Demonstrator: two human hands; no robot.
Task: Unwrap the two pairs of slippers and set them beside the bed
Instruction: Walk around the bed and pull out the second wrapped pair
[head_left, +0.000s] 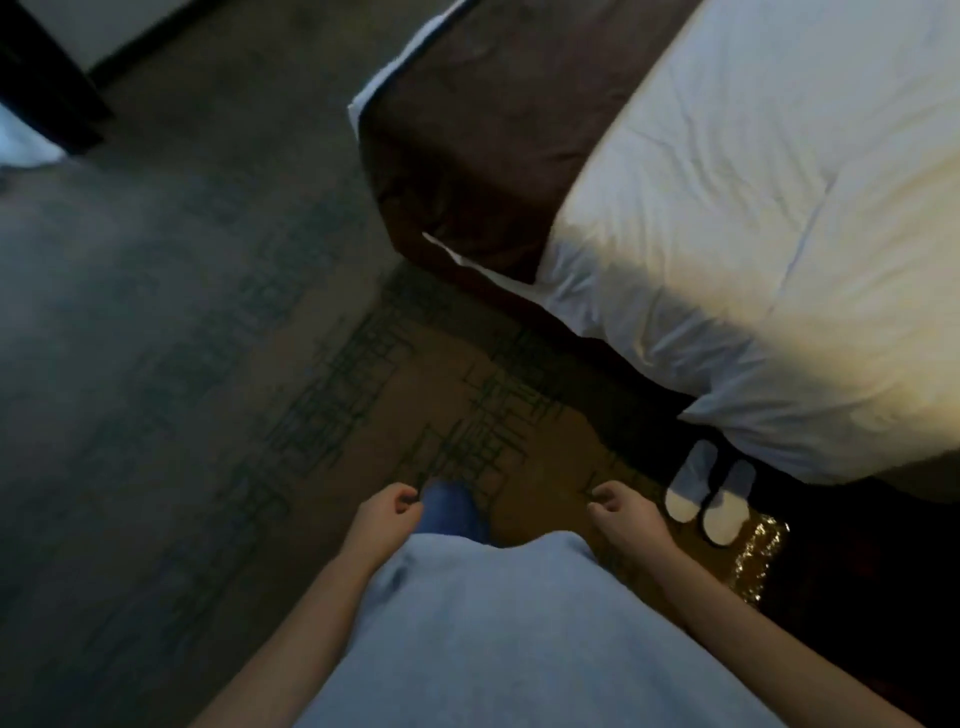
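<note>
One pair of white slippers (709, 496) lies side by side on the carpet at the edge of the bed (769, 249), toes partly under the hanging white duvet. My right hand (621, 506) hangs just left of them, fingers loosely curled, holding nothing. My left hand (387, 512) hangs at my other side, also loosely curled and holding nothing. A second pair of slippers is not in view.
A brown bed runner (478, 156) covers the foot of the bed. Patterned carpet (208, 338) spreads to the left and ahead. A shiny crinkled wrapper (761, 558) lies on the floor right of the slippers. Dark furniture (47, 78) stands at the far left.
</note>
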